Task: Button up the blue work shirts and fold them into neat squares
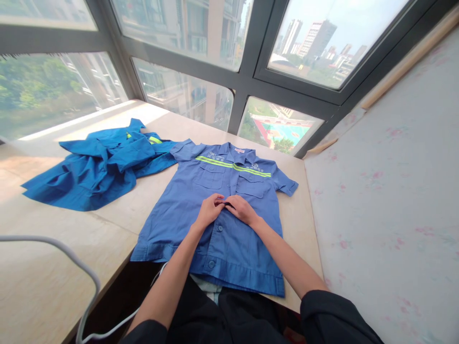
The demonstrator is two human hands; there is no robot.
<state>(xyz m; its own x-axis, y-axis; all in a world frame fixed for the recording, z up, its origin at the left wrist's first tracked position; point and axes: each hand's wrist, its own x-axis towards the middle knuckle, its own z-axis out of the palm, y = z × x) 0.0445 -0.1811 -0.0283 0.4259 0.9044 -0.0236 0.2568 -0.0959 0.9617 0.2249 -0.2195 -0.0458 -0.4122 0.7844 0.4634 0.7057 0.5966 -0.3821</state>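
Observation:
A blue short-sleeved work shirt [247,243] lies front up, its collar away from me and its hem over the near edge. Yellow-green stripes cross its chest above two flap pockets. Both hands meet at the middle of the front placket. My left hand [211,210] pinches the placket there, fingertips together. Beside it, my right hand [242,209] has its fingers closed on the same spot, where a small dark gap shows under them. Whatever button is between the fingers is hidden. Lower on the placket, two buttons show, a button [220,228] and a hem button [211,263].
A crumpled darker blue garment [96,167] with yellow-green stripes lies to the left on the pale tabletop [114,229]. A grey cable [86,272] loops over the near left edge. Framed windows [244,86] stand behind, and a flowered wall [376,200] closes the right side.

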